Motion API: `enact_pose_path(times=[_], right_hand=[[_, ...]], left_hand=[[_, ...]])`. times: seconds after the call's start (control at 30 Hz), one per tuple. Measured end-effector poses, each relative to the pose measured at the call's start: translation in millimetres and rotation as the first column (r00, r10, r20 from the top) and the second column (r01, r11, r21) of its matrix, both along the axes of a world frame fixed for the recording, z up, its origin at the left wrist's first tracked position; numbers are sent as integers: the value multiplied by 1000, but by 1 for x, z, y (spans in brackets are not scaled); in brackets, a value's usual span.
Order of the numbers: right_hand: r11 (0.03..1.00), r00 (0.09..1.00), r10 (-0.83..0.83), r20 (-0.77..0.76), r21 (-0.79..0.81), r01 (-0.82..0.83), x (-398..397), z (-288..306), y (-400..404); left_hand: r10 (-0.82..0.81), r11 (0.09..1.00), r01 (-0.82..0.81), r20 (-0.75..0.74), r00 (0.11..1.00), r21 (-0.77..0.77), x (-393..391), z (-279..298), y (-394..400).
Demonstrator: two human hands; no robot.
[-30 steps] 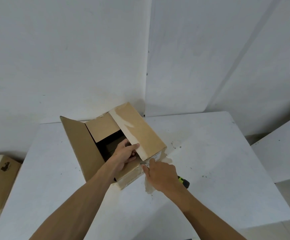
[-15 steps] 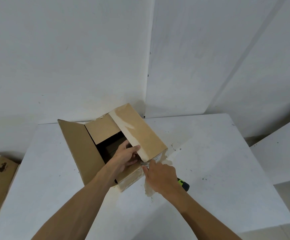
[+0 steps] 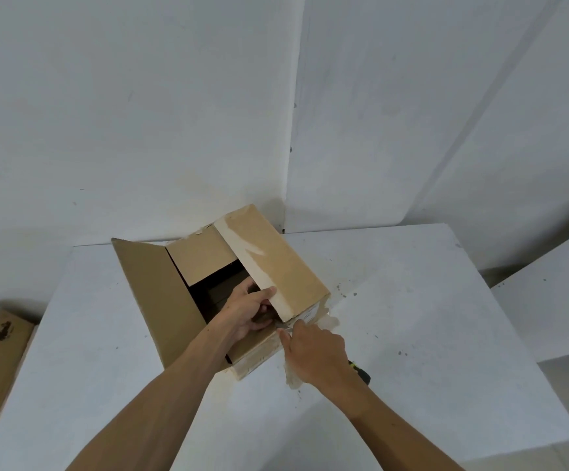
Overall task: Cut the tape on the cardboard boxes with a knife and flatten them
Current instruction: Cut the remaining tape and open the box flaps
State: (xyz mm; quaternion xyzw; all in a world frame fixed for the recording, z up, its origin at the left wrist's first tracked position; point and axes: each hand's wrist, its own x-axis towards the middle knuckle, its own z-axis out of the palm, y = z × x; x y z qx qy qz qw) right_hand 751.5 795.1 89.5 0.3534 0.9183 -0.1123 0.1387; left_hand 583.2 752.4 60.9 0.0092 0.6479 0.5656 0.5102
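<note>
Cardboard box (image 3: 276, 266) sits mid-worktop (image 3: 412, 300), looks light and stiff-ish, left hand (image 3: 247, 312) curled round the near flap edge to steady it, right hand (image 3: 317, 355) wrapped tight on the knife (image 3: 361, 370) at the taped corner.

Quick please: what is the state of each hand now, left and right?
Left hand: closed, gripping the edge of a flap of the cardboard box.
Right hand: closed around the knife, blade at the box's taped edge.

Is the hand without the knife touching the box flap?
Touching. In the head view, the left hand has its thumb lying on the edge of the cardboard box flap, fingers curled underneath.
</note>
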Motion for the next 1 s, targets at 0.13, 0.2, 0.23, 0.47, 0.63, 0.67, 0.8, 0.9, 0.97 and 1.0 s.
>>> enact_pose_path(times=[0.13, 0.2, 0.23, 0.47, 0.63, 0.67, 0.8, 0.9, 0.97, 1.0], right_hand=[[999, 999, -20, 33, 41, 18, 4, 5, -2], [998, 998, -34, 45, 55, 32, 5, 6, 0], [998, 998, -42, 48, 57, 39, 4, 7, 1], [998, 998, -35, 46, 47, 33, 6, 10, 6], [997, 998, -51, 37, 60, 48, 9, 11, 6], [997, 998, -59, 37, 50, 57, 7, 10, 6], [998, 997, -57, 60, 4, 56, 4, 13, 8], [999, 997, -48, 57, 29, 46, 18, 24, 22], [993, 990, -114, 87, 54, 110, 29, 30, 48], [989, 985, -135, 107, 71, 128, 34, 31, 60]], left_hand=[[5, 1000, -5, 21, 1000, 8, -1, -1, 0], [-3, 1000, 3, 24, 1000, 5, -1, -1, 2], [-8, 1000, 8, 25, 1000, 3, 0, -1, 3], [-28, 1000, 28, 25, 999, -2, 0, -4, 4], [-31, 1000, 31, 30, 999, 1, 2, -2, 5], [-30, 1000, 30, 28, 999, 0, 2, -2, 7], [-36, 999, 36, 28, 999, 4, 3, 0, 7], [-40, 999, 40, 32, 999, 3, 1, 0, 4], [-49, 999, 49, 37, 998, 3, -3, 1, 1], [-54, 999, 54, 35, 998, 4, -4, 1, 0]])
